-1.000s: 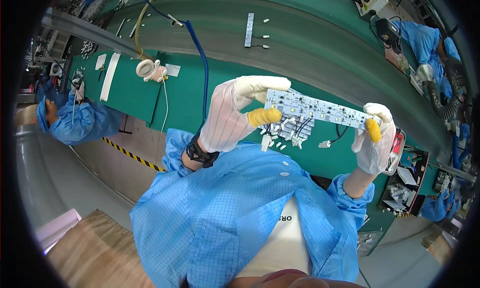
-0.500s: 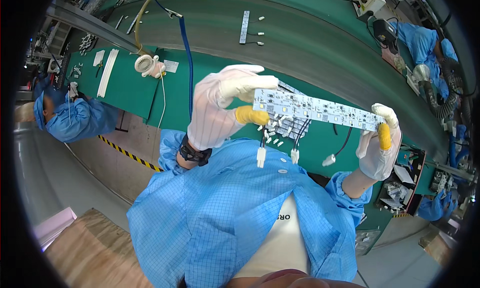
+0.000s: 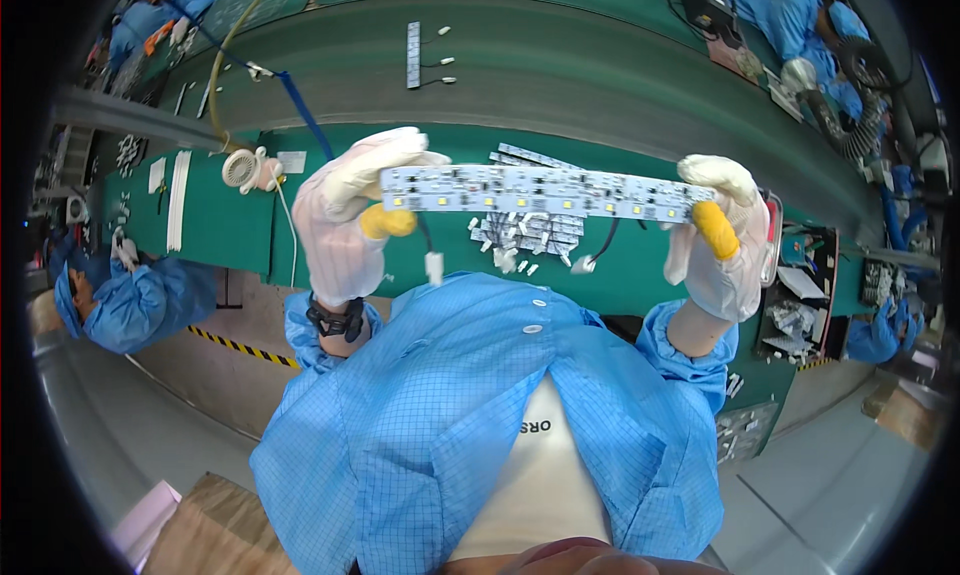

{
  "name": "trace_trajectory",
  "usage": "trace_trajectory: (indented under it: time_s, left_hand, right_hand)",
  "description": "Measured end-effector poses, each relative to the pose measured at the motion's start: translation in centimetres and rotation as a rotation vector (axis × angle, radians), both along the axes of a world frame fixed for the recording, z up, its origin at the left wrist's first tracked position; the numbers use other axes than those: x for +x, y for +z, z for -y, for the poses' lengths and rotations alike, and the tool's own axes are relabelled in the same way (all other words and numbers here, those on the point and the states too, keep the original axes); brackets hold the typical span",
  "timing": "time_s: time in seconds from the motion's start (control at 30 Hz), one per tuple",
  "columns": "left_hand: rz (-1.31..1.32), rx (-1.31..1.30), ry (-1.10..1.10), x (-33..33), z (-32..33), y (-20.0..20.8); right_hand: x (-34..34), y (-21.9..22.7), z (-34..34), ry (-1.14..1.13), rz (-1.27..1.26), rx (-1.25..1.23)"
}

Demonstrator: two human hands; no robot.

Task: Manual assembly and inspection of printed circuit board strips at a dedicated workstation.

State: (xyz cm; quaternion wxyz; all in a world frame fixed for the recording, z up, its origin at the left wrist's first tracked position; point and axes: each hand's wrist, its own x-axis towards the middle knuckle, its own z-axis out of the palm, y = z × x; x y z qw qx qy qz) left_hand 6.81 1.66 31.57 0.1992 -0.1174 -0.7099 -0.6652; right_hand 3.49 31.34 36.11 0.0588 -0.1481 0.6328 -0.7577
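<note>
Between my two gloved hands a long white LED circuit board (image 3: 545,190) is held up, almost level, its component side showing. My left hand (image 3: 350,210) pinches its left end, the yellow-tipped thumb below and the fingers above. At the right end my right hand (image 3: 722,230) grips it the same way. Short dark wires hang from the board, with a white connector (image 3: 434,268) dangling near my left hand and another white connector (image 3: 583,264) further right. Behind and below the board, a pile of similar LED boards (image 3: 545,237) with white connectors lies on the green bench, partly hidden.
Beyond the bench runs a dark green conveyor belt (image 3: 560,80) carrying one LED board (image 3: 413,55) with wired connectors. At left stand a small fan (image 3: 240,170) and white strips (image 3: 179,201). A blue hose (image 3: 305,115) hangs there. Co-workers in blue sit left and far right.
Both hands have shifted the board leftward in view and brought it from a rightward-down slant to nearly level. My view has turned somewhat too. The grip at both ends stays.
</note>
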Motion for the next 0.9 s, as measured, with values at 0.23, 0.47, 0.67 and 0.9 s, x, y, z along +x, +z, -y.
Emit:
trace_trajectory:
  time_s: [0.23, 0.47, 0.67, 0.9]
  left_hand:
    - [0.034, -0.046, 0.026, 0.3, 0.7, -0.1]
    - [0.067, 0.042, 0.059, 0.0, 0.3, -0.3]
    - [0.183, -0.447, 0.235, -0.4, 0.9, 0.4]
    - [0.133, -0.073, 0.137, -0.4, 0.7, -1.0]
  right_hand:
    - [0.1, -0.3, 0.3, -0.015, -0.051, 0.027]
    - [-0.2, -0.5, 0.0, 0.183, -0.144, 0.065]
    - [0.0, -0.9, 0.5, 0.121, -0.159, 0.060]
    - [0.2, 0.4, 0.0, 0.149, 0.039, 0.087]
